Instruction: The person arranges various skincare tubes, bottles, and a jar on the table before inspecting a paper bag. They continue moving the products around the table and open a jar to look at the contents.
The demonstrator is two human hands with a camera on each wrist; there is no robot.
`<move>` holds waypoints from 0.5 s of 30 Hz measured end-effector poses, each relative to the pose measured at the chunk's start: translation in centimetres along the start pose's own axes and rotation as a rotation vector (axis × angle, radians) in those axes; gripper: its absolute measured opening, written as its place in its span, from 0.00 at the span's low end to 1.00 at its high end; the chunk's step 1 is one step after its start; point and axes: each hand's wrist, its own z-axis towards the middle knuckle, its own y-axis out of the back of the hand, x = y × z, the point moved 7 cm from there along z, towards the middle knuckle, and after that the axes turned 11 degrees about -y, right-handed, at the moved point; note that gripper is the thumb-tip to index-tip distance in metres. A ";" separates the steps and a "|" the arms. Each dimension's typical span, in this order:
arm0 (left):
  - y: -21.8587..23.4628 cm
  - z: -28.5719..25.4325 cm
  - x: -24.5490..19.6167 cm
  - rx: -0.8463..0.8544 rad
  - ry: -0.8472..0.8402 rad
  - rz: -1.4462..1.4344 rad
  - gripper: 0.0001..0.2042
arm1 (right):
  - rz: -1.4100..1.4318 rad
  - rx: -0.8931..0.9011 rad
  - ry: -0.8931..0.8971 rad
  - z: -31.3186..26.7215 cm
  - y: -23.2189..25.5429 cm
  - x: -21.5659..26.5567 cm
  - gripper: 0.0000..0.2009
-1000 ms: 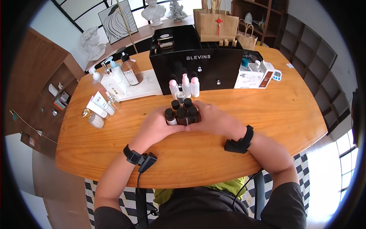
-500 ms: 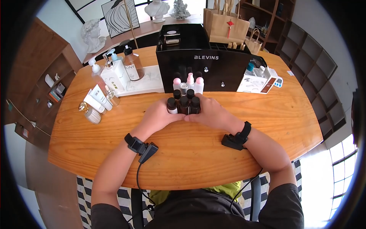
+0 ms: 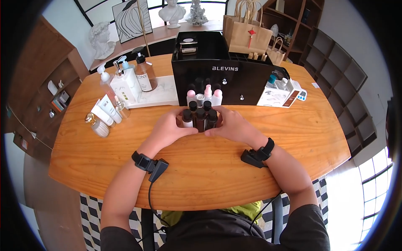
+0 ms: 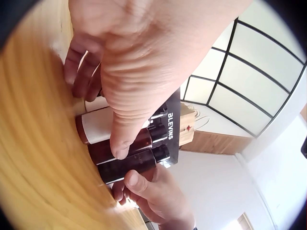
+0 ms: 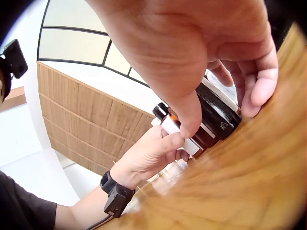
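Note:
Several small brown bottles (image 3: 201, 124) with black caps stand upright in a tight cluster on the wooden table, in front of small pink-capped bottles (image 3: 216, 98). My left hand (image 3: 163, 127) curves round the cluster's left side, thumb along the near bottles. From the other side my right hand (image 3: 236, 127) curves round it, its thumb at the near face. In the left wrist view, a white-labelled bottle (image 4: 96, 125) stands beside two darker ones, partly behind the left thumb. The right wrist view has a dark bottle (image 5: 218, 115) between right thumb and fingers; fingertips reach down near the tabletop.
A black BLEVINS organizer (image 3: 201, 81) stands right behind the bottles. Pump bottles (image 3: 144, 75) sit on a white marble tray (image 3: 161, 94) at left, with tubes (image 3: 109, 109) and a gold-capped jar (image 3: 97, 125) nearer. A white box (image 3: 278, 95) is at right.
The bottle cluster has moved forward, close to the pink-capped bottles. My thumbs, touching each other earlier, are now parted, and the left hand has loosened a little round the bottles.

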 end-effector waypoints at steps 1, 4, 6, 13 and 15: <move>0.4 -0.1 0.1 -0.067 -0.071 0.064 0.38 | 0.009 -0.003 -0.009 0.0 0.0 -0.2 0.47; 0.5 0.0 0.5 -0.121 -0.162 0.157 0.50 | 0.033 -0.004 -0.014 -0.2 0.1 0.0 0.48; 0.3 0.1 0.4 -0.104 -0.180 0.185 0.55 | 0.050 -0.001 -0.013 -0.2 0.1 -0.1 0.49; -0.5 0.4 1.5 -0.060 -0.142 0.048 0.55 | 0.033 -0.072 -0.103 0.3 1.9 -2.8 0.51; -0.6 0.4 1.7 -0.054 -0.133 0.038 0.55 | 0.043 -0.094 -0.108 0.5 2.0 -3.0 0.52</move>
